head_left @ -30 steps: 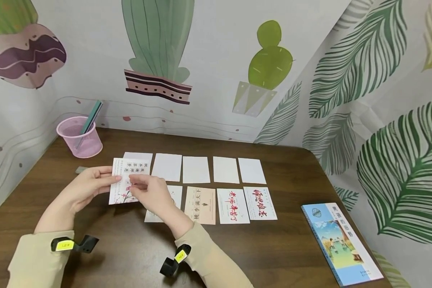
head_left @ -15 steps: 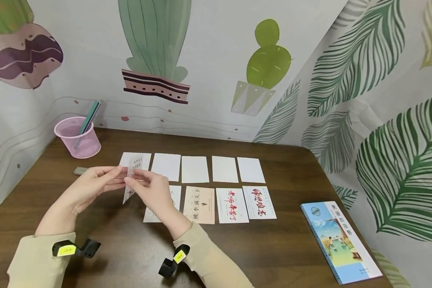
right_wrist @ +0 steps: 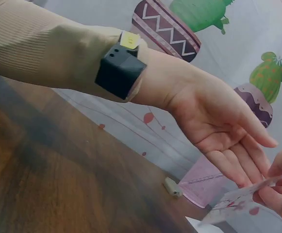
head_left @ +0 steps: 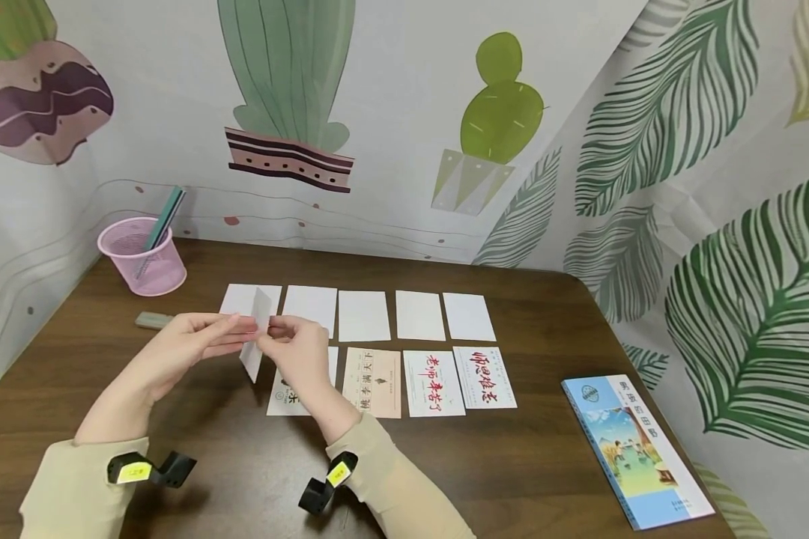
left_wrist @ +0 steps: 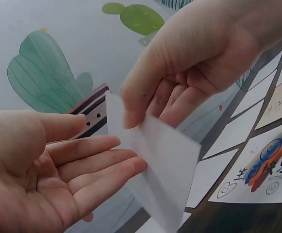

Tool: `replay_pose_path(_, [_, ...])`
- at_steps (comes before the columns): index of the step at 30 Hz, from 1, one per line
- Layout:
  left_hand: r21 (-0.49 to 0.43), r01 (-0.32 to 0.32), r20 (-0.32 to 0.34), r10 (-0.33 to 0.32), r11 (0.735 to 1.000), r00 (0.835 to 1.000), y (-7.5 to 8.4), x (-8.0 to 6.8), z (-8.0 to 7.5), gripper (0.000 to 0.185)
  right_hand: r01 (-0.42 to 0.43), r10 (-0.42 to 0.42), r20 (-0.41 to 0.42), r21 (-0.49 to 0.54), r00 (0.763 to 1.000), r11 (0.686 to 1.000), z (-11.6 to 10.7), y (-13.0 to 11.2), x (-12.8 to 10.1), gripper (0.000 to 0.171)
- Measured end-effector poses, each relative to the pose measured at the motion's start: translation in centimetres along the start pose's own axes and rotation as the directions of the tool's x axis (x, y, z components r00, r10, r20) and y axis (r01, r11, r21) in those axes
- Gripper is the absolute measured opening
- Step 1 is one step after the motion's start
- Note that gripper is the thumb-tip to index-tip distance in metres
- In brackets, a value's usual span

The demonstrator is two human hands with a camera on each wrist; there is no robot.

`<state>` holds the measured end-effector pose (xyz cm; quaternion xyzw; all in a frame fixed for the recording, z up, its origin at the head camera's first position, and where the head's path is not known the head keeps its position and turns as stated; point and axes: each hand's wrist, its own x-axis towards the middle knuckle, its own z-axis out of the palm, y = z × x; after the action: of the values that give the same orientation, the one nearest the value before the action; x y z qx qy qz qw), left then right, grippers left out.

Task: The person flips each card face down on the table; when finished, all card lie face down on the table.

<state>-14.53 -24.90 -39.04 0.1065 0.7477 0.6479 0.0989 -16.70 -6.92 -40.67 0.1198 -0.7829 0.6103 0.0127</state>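
Observation:
A card (left_wrist: 165,167) stands on edge above the table, its plain white side toward the left wrist camera. In the right wrist view its other face shows a pink blossom print. My right hand (head_left: 305,353) pinches the card between thumb and fingers. My left hand (head_left: 175,346) has its fingers stretched out with the tips at the card, palm up in the left wrist view. Just below the hands lies a birthday card (left_wrist: 267,167), partly covered by my right hand in the head view.
Behind lies a row of blank white cards (head_left: 364,317). In front are a beige card (head_left: 372,383) and two red-lettered cards (head_left: 434,383). A pink mesh pen cup (head_left: 144,258), a small grey object (head_left: 152,320) and a blue book (head_left: 637,453) stand or lie around.
The card has turned from its printed face to its blank side, in the hands. My left fingers have straightened from gripping its edge, and the right hand has moved slightly right with it.

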Motion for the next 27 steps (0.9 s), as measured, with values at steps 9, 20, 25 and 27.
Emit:
replay_pose_path(9, [-0.079,-0.033,-0.078,0.027,0.996,0.997,-1.4,-0.2,-2.1,0.027,-0.053,0.052,-0.016,-0.073,0.999,0.996,-1.0,0.9,0.9,0.018])
replay_pose_path(20, [0.114,0.286,-0.092,-0.276,0.951,0.957,-4.5,0.0,-4.4,0.069,-0.268,0.254,0.226,0.036,0.94,0.963,0.5,3.0,0.9,0.019])
replay_pose_path(25, [0.132,0.327,-0.068,-0.321,0.936,0.945,-5.0,0.0,-4.5,0.066,-0.283,0.281,0.268,-0.03,0.922,0.959,0.9,3.4,0.7,0.016])
replay_pose_path(27, [0.125,0.338,-0.061,-0.333,0.933,0.941,-5.2,-0.1,-4.6,0.065,-0.283,0.284,0.273,-0.046,0.919,0.958,1.0,3.5,0.6,0.015])
